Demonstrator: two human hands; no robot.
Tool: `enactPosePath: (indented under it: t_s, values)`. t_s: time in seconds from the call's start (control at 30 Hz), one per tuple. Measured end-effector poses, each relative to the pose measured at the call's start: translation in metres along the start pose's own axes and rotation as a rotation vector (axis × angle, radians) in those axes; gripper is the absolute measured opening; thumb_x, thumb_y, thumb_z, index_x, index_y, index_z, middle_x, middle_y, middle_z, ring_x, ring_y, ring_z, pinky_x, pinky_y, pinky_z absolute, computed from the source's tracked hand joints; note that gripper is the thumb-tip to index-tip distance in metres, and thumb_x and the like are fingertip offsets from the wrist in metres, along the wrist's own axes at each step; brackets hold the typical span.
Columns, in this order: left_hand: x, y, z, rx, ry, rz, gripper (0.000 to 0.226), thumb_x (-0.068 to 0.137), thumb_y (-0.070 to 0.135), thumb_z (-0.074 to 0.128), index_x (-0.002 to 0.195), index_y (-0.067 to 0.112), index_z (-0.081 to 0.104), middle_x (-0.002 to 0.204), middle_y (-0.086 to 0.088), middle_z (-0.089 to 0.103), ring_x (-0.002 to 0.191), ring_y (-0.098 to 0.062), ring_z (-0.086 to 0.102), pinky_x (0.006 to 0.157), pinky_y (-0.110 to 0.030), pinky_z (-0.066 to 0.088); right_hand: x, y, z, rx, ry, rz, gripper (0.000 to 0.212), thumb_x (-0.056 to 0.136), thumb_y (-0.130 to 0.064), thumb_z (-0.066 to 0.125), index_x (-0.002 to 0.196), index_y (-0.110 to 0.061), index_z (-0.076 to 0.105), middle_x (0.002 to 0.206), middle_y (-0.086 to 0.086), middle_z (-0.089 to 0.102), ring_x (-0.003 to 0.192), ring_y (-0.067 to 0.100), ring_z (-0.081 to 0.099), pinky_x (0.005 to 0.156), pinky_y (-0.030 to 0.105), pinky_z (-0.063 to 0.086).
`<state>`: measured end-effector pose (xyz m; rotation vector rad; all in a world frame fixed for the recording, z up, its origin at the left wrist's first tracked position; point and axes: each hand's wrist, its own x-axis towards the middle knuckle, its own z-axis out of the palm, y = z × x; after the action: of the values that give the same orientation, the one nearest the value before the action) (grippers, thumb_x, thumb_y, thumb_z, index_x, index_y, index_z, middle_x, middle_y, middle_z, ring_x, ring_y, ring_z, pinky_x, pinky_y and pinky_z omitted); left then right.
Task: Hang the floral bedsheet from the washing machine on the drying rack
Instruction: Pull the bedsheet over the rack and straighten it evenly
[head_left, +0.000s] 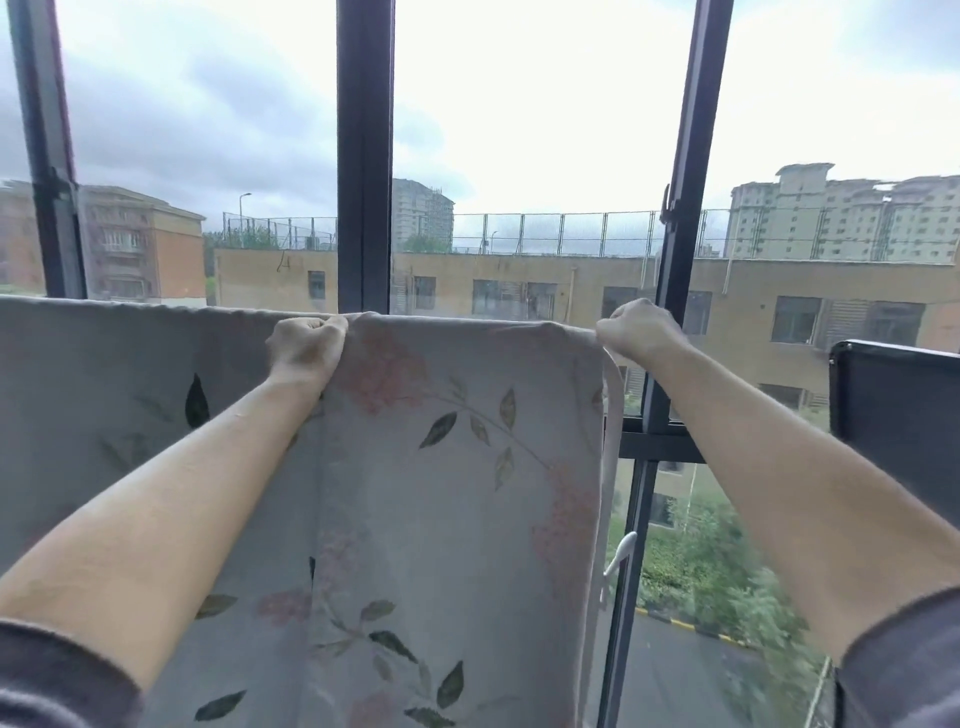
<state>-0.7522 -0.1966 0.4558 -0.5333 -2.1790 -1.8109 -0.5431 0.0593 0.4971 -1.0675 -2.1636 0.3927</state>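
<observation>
The left hand (306, 345) and, at its 3 o'clock, the right hand (636, 330) each clench curled fingers on the floral bedsheet (441, 493) top fold; the cloth hangs toward 6 o'clock.

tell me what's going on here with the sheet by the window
A person is hanging a floral bedsheet in front of a large window. The left hand grips the sheet's top fold near the middle, and the right hand grips the top edge at its right end. The sheet already drapes down from that top line. The bar that carries it is hidden under the fabric.
</observation>
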Motion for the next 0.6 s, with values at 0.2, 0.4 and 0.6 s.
enactPosePath:
  t_s: [0.2,0.4,0.6]
  values:
    - [0.001,0.017,0.008,0.763,-0.044,0.740,0.040,0.082,0.020,0.056,0.121,0.016,0.047,0.120,-0.008,0.050,0.111,-0.027,0.049,0.099,-0.047,0.035,-0.019,-0.017,0.019,-0.224,-0.209,-0.500,0.053,0.089,-0.049,0.056,0.129,-0.016,0.045,0.122,0.004,0.054,0.112,0.021,0.051,0.096,0.038,0.044]
    - [0.007,0.011,0.017,1.013,-0.255,0.769,0.041,0.086,0.026,0.053,0.123,0.019,0.038,0.119,-0.006,0.050,0.114,-0.026,0.045,0.102,-0.048,0.029,-0.013,-0.010,0.031,-0.309,-0.099,-0.479,0.059,0.078,-0.058,0.066,0.112,-0.015,0.043,0.115,0.004,0.056,0.109,0.023,0.053,0.090,0.038,0.041]
    - [0.028,-0.012,-0.025,1.030,-0.179,0.719,0.050,0.091,0.056,0.040,0.124,0.019,0.042,0.115,-0.005,0.055,0.109,-0.025,0.051,0.103,-0.044,0.033,-0.011,-0.010,0.035,-0.341,-0.036,-0.458,0.056,0.081,-0.058,0.062,0.113,-0.017,0.044,0.116,0.003,0.056,0.110,0.024,0.053,0.094,0.044,0.035]
